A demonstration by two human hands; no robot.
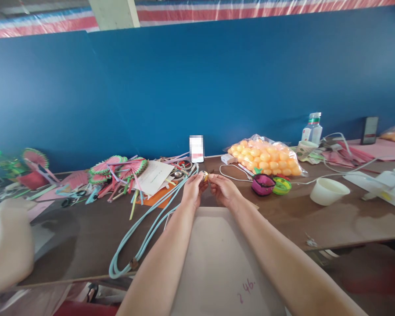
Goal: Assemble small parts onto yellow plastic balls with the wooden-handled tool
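Observation:
Both hands meet over the middle of the table, above the far end of a pale board point(213, 250). A small shiny silver-and-yellow piece point(205, 176) is pinched in the fingertips of my left hand point(192, 191). The closed fingers of my right hand point(224, 189) touch its yellow side from the right. The piece is too small for me to tell its kind, and the fingers cover part of it. A loop of pale blue cords point(145, 224) lies left of my left arm, its upper end close to that hand. Just behind the hands stands an upright phone point(196, 149).
On the left are striped paper fans point(131, 169), a white sheet point(154, 177) and another person's arm point(11, 245). On the right are a bag of orange balls point(266, 156), a purple pouch point(262, 184), a white cup point(329, 192) and cables. A blue partition point(184, 87) stands behind.

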